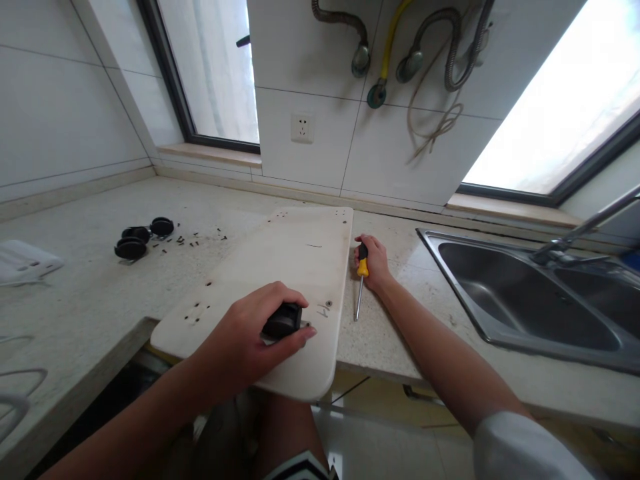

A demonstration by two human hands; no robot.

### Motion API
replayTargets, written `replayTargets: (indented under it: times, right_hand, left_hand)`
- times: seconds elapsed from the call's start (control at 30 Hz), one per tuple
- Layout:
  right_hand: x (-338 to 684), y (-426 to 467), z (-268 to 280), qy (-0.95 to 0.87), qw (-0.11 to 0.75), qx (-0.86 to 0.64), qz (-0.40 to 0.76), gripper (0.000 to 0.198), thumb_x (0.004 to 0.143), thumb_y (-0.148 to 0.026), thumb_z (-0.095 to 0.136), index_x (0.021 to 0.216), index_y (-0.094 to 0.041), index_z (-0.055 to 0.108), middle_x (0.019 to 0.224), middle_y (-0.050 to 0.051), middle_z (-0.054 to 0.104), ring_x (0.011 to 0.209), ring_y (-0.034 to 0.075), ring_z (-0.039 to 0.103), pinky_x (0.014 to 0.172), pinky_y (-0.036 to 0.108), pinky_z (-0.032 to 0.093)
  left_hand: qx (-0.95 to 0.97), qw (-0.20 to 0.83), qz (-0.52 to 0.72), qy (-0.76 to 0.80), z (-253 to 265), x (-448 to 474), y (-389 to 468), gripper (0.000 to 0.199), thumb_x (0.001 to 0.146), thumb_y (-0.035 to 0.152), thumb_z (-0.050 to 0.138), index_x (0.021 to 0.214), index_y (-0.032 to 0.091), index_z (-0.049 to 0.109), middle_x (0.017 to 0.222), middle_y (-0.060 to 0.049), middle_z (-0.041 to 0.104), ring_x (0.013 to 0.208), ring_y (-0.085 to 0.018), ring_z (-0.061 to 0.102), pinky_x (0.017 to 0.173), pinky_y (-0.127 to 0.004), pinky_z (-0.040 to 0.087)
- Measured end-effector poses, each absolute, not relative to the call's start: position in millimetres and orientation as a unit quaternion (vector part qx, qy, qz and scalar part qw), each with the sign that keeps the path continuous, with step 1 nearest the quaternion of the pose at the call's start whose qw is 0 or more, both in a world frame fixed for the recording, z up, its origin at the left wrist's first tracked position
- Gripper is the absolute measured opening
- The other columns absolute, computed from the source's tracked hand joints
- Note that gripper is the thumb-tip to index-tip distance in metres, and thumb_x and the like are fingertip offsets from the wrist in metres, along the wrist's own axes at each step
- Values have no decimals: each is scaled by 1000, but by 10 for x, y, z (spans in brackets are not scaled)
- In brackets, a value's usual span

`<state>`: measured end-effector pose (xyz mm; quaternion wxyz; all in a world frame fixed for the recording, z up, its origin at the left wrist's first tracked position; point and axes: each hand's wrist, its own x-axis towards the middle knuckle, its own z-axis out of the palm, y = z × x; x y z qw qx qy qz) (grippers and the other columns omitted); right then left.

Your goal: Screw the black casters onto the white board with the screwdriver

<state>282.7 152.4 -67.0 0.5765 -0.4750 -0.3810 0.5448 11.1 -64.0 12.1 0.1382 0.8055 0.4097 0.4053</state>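
Observation:
My left hand point(250, 327) is closed around a black caster wheel point(284, 321), with part of its metal plate showing by my thumb. The caster is over the near right part of a cream board point(280, 260), which has small holes near its corners and overhangs the counter's front edge. To the right of the board, my right hand point(374, 260) grips a screwdriver point(362, 265) by its black and yellow handle, the shaft pointing toward me over the counter. Several more black casters point(132, 248) lie at the left, beside scattered dark screws point(193, 241).
A steel sink point(520, 293) with a faucet point(555, 250) is set into the counter point(395, 320) at the right. A white plastic piece point(27, 263) lies at the far left. The tiled back wall carries a socket point(303, 128) and hoses point(393, 33).

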Motion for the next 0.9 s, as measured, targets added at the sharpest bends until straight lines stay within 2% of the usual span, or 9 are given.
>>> replayTargets:
  times: [0.2,0.27,0.33,0.4,0.47,0.6,0.7,0.83,0.9]
  right_hand:
    - [2834,1535,-652,-371,583,-476,543,41,105,-47,71,136,-19,68,132,10,72,111,23,74,94,44,66]
    - [2848,1548,-647,-369,583,-476,545,41,105,-46,72,136,-19,68,133,10,72,111,23,74,94,44,66]
    - [2874,1555,-634,-368,575,-476,554,41,105,-46,72,136,-19,68,134,10,72,112,24,73,95,45,66]
    - [2907,1553,-614,-367,564,-476,566,42,105,-46,72,136,-19,68,134,10,72,112,24,74,95,45,66]
    - [2940,1545,-594,-364,555,-477,576,42,105,-46,72,136,-19,68,133,10,72,111,23,74,94,44,66]
    - [2973,1536,-568,-351,552,-479,585,41,105,-46,72,135,-18,68,129,9,73,106,22,74,90,42,67]
    - [2972,1538,-556,-338,556,-482,586,41,105,-46,72,135,-19,68,130,9,73,107,22,74,91,42,67]
    - [2966,1532,-536,-324,561,-483,589,41,105,-46,72,135,-19,68,130,9,73,107,22,74,90,42,67]
    - [2960,1522,-525,-319,565,-481,590,40,105,-46,72,134,-18,68,128,9,73,105,21,74,89,41,67]
  left_hand:
    - [787,215,406,412,117,258,-870,21,98,36,82,114,29,69,103,1,77,92,-18,75,87,-29,63]
    - [784,268,378,414,114,257,-881,38,94,37,89,125,32,69,114,0,77,103,-20,76,95,-31,63]
    - [775,330,348,411,120,200,-842,65,83,40,99,139,36,66,133,-2,73,121,-23,73,105,-34,61]
    - [753,390,336,409,124,107,-759,81,74,44,105,144,36,65,146,-4,67,135,-27,67,110,-37,60]
    - [727,445,332,405,109,13,-656,72,77,43,102,141,34,69,143,-5,68,131,-28,69,107,-37,61]
    - [713,509,326,355,42,-81,-511,38,96,37,86,131,27,74,114,-3,78,105,-21,75,99,-34,61]
    - [735,494,316,342,67,-78,-528,21,104,31,73,123,26,78,113,-3,81,105,-21,76,97,-33,61]
    - [782,424,315,330,254,-18,-686,33,108,18,51,123,28,79,122,0,81,115,-19,75,106,-31,58]
    - [811,368,324,320,343,54,-789,34,105,18,51,127,27,76,124,-1,80,116,-19,75,108,-32,57]
